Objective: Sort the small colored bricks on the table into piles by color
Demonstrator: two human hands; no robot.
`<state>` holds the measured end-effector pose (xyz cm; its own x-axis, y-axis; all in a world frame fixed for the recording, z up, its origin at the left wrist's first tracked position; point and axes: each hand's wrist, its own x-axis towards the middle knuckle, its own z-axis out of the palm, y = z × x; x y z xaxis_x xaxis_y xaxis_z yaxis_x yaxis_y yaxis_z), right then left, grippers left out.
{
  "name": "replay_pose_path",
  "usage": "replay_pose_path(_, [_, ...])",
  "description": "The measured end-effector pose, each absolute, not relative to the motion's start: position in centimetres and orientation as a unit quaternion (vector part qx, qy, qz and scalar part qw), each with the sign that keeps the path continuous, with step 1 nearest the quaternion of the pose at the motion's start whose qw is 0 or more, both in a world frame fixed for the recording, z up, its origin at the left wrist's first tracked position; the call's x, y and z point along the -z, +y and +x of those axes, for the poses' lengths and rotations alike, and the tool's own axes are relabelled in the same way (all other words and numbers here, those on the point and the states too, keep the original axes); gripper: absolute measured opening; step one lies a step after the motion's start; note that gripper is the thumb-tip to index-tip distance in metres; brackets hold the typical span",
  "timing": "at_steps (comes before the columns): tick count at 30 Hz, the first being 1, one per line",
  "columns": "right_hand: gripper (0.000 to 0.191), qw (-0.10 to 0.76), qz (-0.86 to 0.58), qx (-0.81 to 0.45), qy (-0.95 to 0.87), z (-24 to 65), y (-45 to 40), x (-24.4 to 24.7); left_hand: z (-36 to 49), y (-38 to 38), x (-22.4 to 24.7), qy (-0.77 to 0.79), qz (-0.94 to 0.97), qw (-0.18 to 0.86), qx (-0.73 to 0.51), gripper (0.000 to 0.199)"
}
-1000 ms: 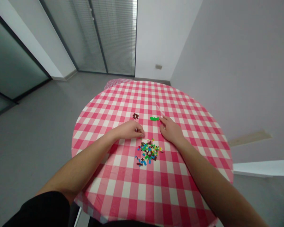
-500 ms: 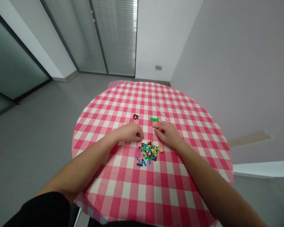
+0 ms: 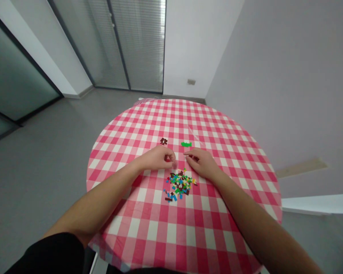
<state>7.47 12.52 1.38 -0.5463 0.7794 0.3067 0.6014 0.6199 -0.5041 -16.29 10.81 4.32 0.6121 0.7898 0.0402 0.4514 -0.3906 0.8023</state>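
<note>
head view: a curled left hand [image 3: 157, 158], its grip not discernible, and a narrowly opened right hand [image 3: 201, 163] are held just beside a pile of toy bricks [image 3: 179, 184] on the gingham tabletop [image 3: 188, 236].

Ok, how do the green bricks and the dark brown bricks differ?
The green bricks are bright and lie in a long, narrow strip; the dark brown bricks form a smaller, irregular clump. The green sit nearer the right hand, the brown nearer the left hand. Both lie on the pink checked tablecloth, apart from the mixed pile.

Left hand [image 3: 157, 158] curled, right hand [image 3: 201, 163] extended
</note>
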Motion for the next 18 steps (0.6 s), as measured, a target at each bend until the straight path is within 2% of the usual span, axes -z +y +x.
replay_pose_path(6, [0.020, 0.294, -0.384, -0.171, -0.858, 7.2, 12.0, -1.8, -15.9, 11.0, -3.3, 0.412, 0.730, 0.464, -0.287, 0.010])
replay_pose_path(18, [0.020, 0.346, -0.368, -0.159, -0.848, 6.4, 11.1, -2.4, -15.3, 11.7, -1.7, 0.422, 0.674, 0.469, -0.384, 0.008])
